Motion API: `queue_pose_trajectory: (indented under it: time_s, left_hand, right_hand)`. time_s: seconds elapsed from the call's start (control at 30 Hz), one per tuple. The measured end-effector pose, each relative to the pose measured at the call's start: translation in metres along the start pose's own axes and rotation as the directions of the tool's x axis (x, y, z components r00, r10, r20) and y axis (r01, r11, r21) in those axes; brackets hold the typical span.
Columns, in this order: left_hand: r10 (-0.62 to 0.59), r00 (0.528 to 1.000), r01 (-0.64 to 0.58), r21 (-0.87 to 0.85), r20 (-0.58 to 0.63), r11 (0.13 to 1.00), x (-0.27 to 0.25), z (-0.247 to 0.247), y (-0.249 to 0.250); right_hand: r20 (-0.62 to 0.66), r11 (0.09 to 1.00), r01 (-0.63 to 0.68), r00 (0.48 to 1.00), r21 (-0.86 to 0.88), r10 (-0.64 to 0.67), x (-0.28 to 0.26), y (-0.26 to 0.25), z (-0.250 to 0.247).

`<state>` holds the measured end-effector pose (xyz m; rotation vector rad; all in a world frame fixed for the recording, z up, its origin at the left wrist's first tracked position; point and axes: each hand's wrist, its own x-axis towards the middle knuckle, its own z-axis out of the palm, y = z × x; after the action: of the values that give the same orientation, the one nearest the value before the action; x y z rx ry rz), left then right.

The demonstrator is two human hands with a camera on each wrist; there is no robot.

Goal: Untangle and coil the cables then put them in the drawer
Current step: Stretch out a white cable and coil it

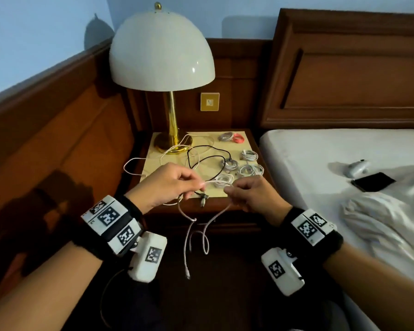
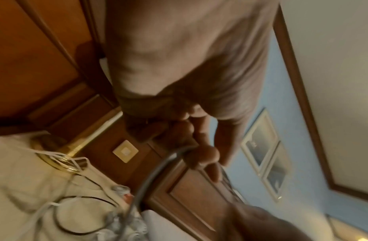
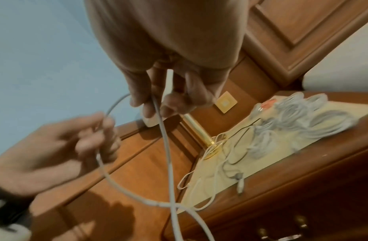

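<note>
Both hands hold one white cable in front of the nightstand. My left hand pinches it near a short span running to my right hand, which grips it too. Below the hands the cable hangs in loops, its plug end dangling. In the right wrist view the cable runs down from my right fingers and crosses itself. A loose black cable and loose white cables lie on the top. Several coiled white cables lie at its right side.
A brass lamp with a white dome shade stands at the back left of the nightstand. Grey and red coils lie at the back. The bed to the right carries a black phone. Brass drawer knobs show below the top.
</note>
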<state>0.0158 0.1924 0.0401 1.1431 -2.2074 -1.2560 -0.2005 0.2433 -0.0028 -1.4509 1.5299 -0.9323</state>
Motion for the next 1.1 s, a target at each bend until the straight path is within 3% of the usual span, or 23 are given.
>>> queue_pose_trajectory:
  time_s: [0.13, 0.23, 0.3, 0.37, 0.43, 0.47, 0.53, 0.63, 0.73, 0.87, 0.97, 1.1]
  left_hand:
    - [-0.142, 0.989, 0.139, 0.06, 0.047, 0.988, -0.006, -0.006, -0.044]
    - [-0.195, 0.98, 0.195, 0.013, -0.039, 0.981, -0.008, -0.01, -0.069]
    - [-0.207, 0.973, 0.205, -0.026, -0.104, 0.978, -0.008, -0.008, -0.081]
    - [-0.194, 0.97, 0.183, -0.087, -0.147, 0.979, -0.008, -0.003, -0.086]
    - [-0.17, 0.97, 0.143, -0.159, -0.171, 0.977, -0.006, 0.006, -0.08]
    - [-0.152, 0.973, 0.119, -0.189, -0.173, 0.975, -0.004, 0.011, -0.073]
    - [-0.109, 0.983, 0.073, -0.232, -0.146, 0.97, 0.0, 0.021, -0.058]
    - [-0.081, 0.996, 0.066, -0.267, -0.045, 0.961, 0.003, 0.034, -0.045]
    - [-0.108, 0.994, 0.104, -0.281, -0.001, 0.954, 0.001, 0.042, -0.045]
    - [-0.198, 0.978, 0.169, -0.324, -0.059, 0.931, -0.007, 0.037, -0.063]
    - [-0.253, 0.963, 0.198, -0.388, -0.095, 0.9, -0.02, 0.023, -0.089]
    - [-0.285, 0.954, 0.18, -0.585, -0.091, 0.791, -0.036, 0.013, -0.113]
  right_hand:
    - [-0.207, 0.997, -0.05, 0.978, -0.065, 0.036, -0.003, 0.031, -0.026]
    - [-0.377, 0.995, -0.094, 0.923, -0.034, 0.074, -0.003, 0.052, -0.044]
    - [-0.433, 0.987, -0.14, 0.887, 0.081, 0.161, -0.008, 0.059, -0.05]
    - [-0.336, 0.976, -0.165, 0.92, 0.141, 0.204, -0.013, 0.061, -0.048]
    - [-0.086, 0.978, -0.174, 0.979, 0.112, 0.184, -0.019, 0.06, -0.039]
    - [0.058, 0.98, -0.168, 0.985, 0.102, 0.163, -0.02, 0.06, -0.034]
    - [0.268, 0.982, -0.155, 0.956, 0.112, 0.12, -0.022, 0.057, -0.022]
    - [0.332, 0.959, -0.142, 0.942, 0.246, 0.054, -0.021, 0.042, -0.002]
    - [0.186, 0.922, -0.113, 0.982, 0.371, 0.046, -0.019, 0.03, 0.011]
    - [-0.053, 0.921, -0.096, 0.991, 0.379, 0.125, -0.014, 0.042, 0.0]
    - [-0.222, 0.932, -0.112, 0.955, 0.344, 0.196, -0.017, 0.06, -0.016]
    - [-0.392, 0.941, -0.153, 0.88, 0.303, 0.27, -0.027, 0.089, -0.032]
